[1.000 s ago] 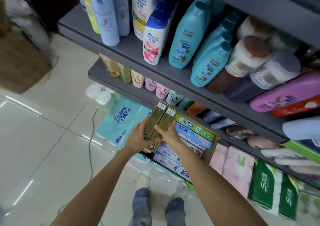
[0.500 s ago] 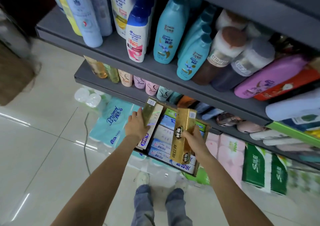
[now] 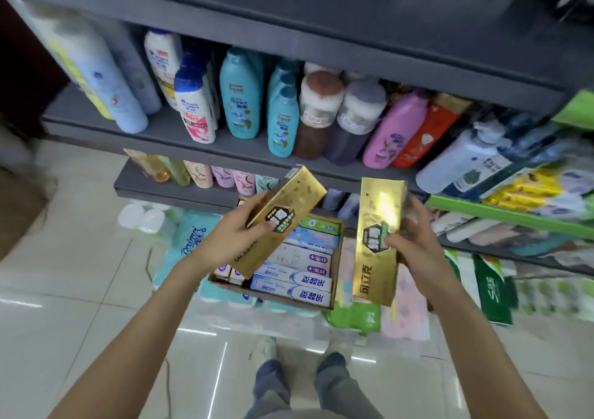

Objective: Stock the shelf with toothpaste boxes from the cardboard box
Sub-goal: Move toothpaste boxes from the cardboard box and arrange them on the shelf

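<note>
Shop aisle, grey shelf (image 3: pixel 225 148) of shampoo bottles (image 3: pixel 239 97) at 12 o'clock, tiled floor below. Item one: gold toothpaste box (image 3: pixel 283 216), gripped in my left hand (image 3: pixel 231 242), now lifted clear of the cardboard box (image 3: pixel 336 277). Item two: second gold box (image 3: pixel 377 242), upright, pinched in my right hand (image 3: pixel 414 245) at 3 o'clock; the pair, together a second ago, now split. Remaining stock lies in the cardboard box. Both look ready for shelving.

2 gold toothpaste boxes (image 3: pixel 284 217) (shiny, dark emblems); white-and-blue boxes (image 3: pixel 291 290) in brown cardboard box (image 3: pixel 337 258).
</note>
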{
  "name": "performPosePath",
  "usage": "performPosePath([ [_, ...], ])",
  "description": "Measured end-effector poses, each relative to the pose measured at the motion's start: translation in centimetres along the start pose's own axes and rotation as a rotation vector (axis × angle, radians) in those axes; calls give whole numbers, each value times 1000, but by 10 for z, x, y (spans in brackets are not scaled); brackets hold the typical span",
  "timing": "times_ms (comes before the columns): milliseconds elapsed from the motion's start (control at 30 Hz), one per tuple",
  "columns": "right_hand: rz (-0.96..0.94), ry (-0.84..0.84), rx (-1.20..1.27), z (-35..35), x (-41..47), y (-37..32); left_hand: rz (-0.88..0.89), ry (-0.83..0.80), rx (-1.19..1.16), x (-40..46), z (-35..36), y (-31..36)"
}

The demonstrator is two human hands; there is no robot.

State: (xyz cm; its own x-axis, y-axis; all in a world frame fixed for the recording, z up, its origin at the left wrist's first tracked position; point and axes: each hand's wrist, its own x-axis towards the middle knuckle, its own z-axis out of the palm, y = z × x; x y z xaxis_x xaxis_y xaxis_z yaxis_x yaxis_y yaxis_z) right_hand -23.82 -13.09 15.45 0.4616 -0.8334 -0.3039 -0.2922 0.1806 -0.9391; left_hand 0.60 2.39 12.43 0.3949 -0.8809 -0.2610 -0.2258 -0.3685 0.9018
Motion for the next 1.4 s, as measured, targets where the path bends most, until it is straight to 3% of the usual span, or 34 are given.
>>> performPosePath([
  [267, -310, 45, -36, -96, -3, -101, 348, 5, 72, 40, 43, 153],
  [467, -498, 78, -115, -182, 8, -152, 463, 122, -9, 60, 81, 241],
  [667, -725, 153, 239, -258, 21, -184, 542, 179, -29, 77, 116, 310],
  [800, -756, 178, 455, -284, 40, -186, 586, 209, 66, 94, 135, 335],
  [933, -747, 321, 555, -304, 75, -176, 598, 197, 207, 107, 148, 352],
  [1133, -750, 574, 98, -340, 119, -157, 567, 237, 485, 136, 147, 365],
  [1400, -663, 501, -666, -393, 175, -164, 601, 290, 1001, 160, 142, 375],
])
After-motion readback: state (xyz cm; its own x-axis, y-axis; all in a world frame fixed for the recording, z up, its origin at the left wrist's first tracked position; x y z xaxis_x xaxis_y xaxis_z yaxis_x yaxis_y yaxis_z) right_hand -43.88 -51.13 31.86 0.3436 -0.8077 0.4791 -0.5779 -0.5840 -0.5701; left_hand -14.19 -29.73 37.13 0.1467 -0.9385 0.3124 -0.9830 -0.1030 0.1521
